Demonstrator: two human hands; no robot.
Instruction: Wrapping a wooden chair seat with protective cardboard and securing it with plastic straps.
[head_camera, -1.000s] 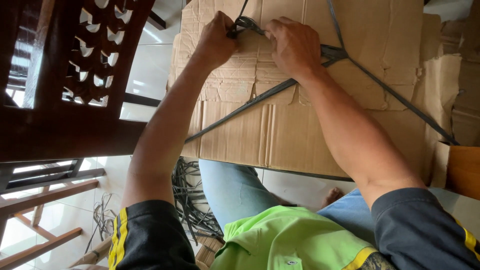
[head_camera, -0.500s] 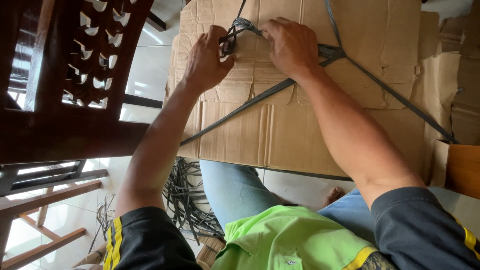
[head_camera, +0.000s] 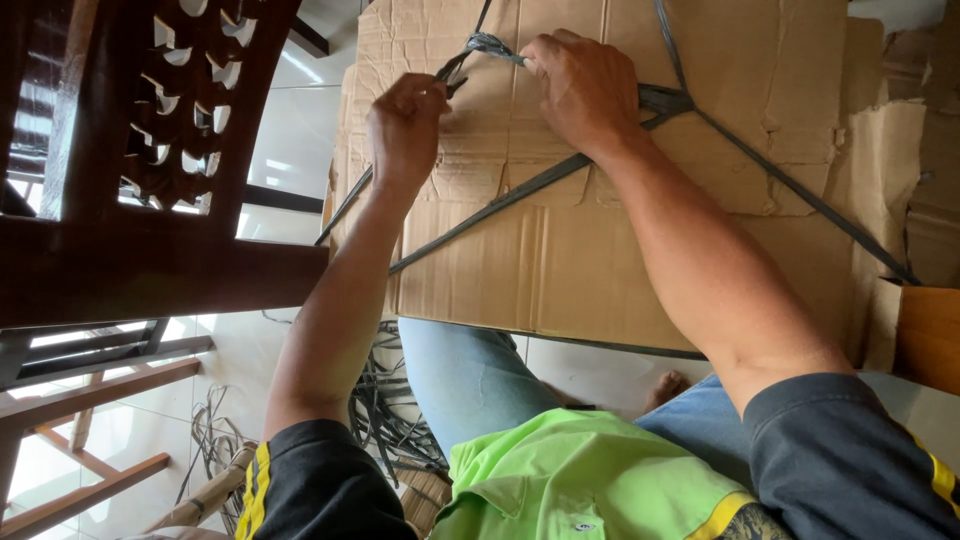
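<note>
The dark strap already crosses the cardboard bundle at twelve o'clock, its knot formed but seemingly not tight: the right hand pinches beside it, while the left hand, at ten o'clock, has its fingers closed on the loose end.

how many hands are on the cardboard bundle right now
2. The left hand pinches a dark plastic strap at the upper left of the brown cardboard bundle; the right hand grips the strap's knot further right.
</note>
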